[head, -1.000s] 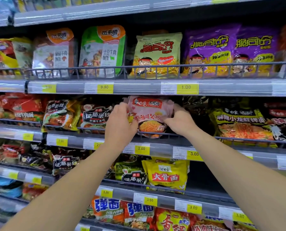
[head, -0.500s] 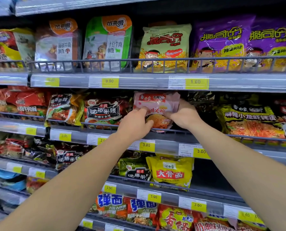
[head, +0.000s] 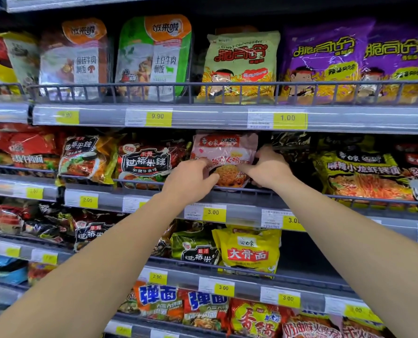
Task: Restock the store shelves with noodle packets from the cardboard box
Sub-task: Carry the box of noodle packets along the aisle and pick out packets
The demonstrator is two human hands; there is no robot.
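both hands pinch the pink noodle packet upright between them, left hand low, right hand at its side edge.

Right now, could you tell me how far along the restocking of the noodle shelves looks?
Most rows already hold packets, such as the yellow packet one shelf down. In hand: the left hand and right hand are seating a pink packet behind the wire rail. Left: a dark gap just to its right looks thinly stocked. The cardboard box is out of view, so the remaining stock is unknown.
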